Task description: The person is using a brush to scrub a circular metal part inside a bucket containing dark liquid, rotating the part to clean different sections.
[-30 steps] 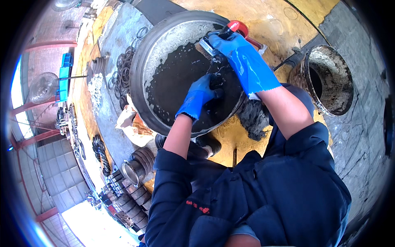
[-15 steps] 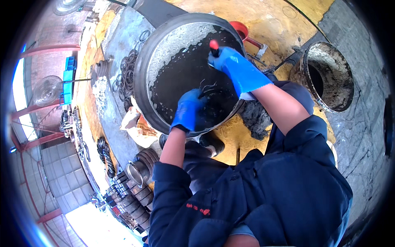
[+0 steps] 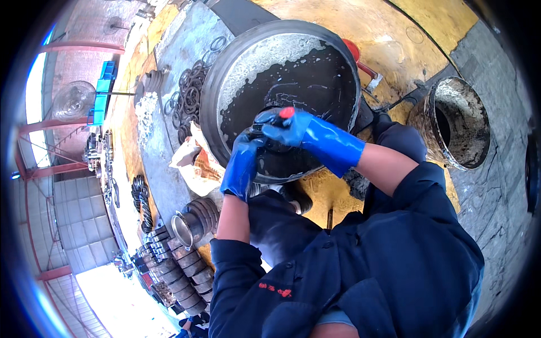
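A large round tub (image 3: 209, 93) stands before me, its floor partly covered by dark liquid (image 3: 321, 76) with pale, flaky patches at the far left. Both my hands, in wet blue rubber gloves, are close together above its near side. My right hand (image 3: 290, 128) is closed round a tool with a red-ended handle (image 3: 287, 112); the tool's working end is hidden. My left hand (image 3: 246, 151) touches the right one, its fingers curled on something dark. A dark, round-edged shape shows beneath the hands, too covered to name.
Dark rings (image 3: 190, 93) lie in a heap left of the tub, beside a white sack (image 3: 197, 155). Ribbed metal parts (image 3: 197, 219) stand at lower left. To the right is a stained bucket (image 3: 459, 124); a red dish (image 3: 351, 49) sits behind the tub's right rim.
My right hand has come down and left with the red-ended tool, meeting my left hand, which has shifted slightly nearer me. Ripples now streak the liquid.
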### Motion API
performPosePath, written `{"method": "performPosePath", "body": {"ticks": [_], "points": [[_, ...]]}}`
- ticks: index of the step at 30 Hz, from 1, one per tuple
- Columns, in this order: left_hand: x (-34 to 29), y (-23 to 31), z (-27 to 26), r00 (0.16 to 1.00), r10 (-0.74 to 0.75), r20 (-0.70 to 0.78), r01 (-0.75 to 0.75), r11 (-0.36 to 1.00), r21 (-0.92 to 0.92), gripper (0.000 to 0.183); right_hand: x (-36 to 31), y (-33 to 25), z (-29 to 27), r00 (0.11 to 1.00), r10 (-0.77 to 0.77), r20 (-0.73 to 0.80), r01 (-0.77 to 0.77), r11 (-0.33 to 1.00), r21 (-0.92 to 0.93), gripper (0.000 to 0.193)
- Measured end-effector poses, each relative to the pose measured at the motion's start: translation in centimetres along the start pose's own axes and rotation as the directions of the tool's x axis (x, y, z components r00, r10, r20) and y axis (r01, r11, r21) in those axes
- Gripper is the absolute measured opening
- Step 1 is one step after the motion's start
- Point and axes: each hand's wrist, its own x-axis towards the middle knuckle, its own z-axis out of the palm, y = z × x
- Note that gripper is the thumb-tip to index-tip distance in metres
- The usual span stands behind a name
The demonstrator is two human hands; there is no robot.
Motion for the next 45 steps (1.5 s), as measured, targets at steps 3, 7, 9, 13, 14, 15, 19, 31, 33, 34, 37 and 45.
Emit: {"method": "performPosePath", "body": {"ticks": [3,7,9,13,14,15,19,31,33,34,37,45], "points": [[-1.4,0.4,1.0,0.993,0.094,-0.066,-0.094,0.996,-0.008,0.027,1.1,0.0,-0.2,0.997,0.010,-0.071,-0.025,0.975,-0.219,0.035],[-1.5,-1.8,-0.9,0.970,0.177,-0.167,-0.155,0.978,0.139,0.026,4.7,5.6,-0.6,0.889,0.268,-0.372,-0.314,0.947,-0.066,0.029],[0.4,-0.8,1.2,0.959,0.258,-0.116,-0.220,0.938,0.267,0.024,4.7,11.1,-5.3,0.817,0.375,-0.438,-0.440,0.896,-0.055,0.030],[1.6,-3.3,0.1,0.951,0.249,-0.185,-0.245,0.969,0.044,0.030,3.2,12.5,-4.9,0.692,0.428,-0.582,-0.557,0.829,-0.053,0.026],[1.0,-4.0,-1.2,0.954,0.211,-0.215,-0.210,0.977,0.029,0.031,2.8,11.0,-3.3,0.717,0.429,-0.550,-0.568,0.816,-0.104,0.028],[0.6,-4.3,-2.1,0.953,0.182,-0.243,-0.191,0.982,-0.013,0.030,2.6,8.7,-2.1,0.741,0.421,-0.523,-0.569,0.807,-0.158,0.029],[1.1,-3.1,-1.1,0.975,0.115,-0.188,-0.140,0.982,-0.125,0.028,4.2,5.7,-2.4,0.952,0.158,-0.261,-0.140,0.986,0.088,0.029],[1.3,-5.3,-1.9,0.976,0.162,-0.147,-0.171,0.984,-0.051,0.028,4.8,4.8,0.2,0.883,0.271,-0.383,-0.278,0.960,0.038,0.023],[2.1,-4.2,-0.3,0.962,0.235,-0.139,-0.236,0.972,0.004,0.028,4.7,9.9,-3.3,0.852,0.311,-0.420,-0.239,0.947,0.216,0.025],[2.6,-4.4,-0.2,0.955,0.258,-0.144,-0.253,0.966,0.053,0.029,4.4,11.3,-4.4,0.803,0.357,-0.478,-0.303,0.934,0.190,0.026],[3.0,-5.4,-0.9,0.930,0.286,-0.229,-0.291,0.957,0.011,0.031,3.8,11.4,-4.2,0.704,0.409,-0.581,-0.448,0.890,0.083,0.029],[3.8,-7.0,-1.3,0.949,0.270,-0.162,-0.282,0.958,-0.052,0.036,2.4,0.3,-1.3,0.820,0.524,-0.231,-0.281,0.719,0.636,0.028]]}}
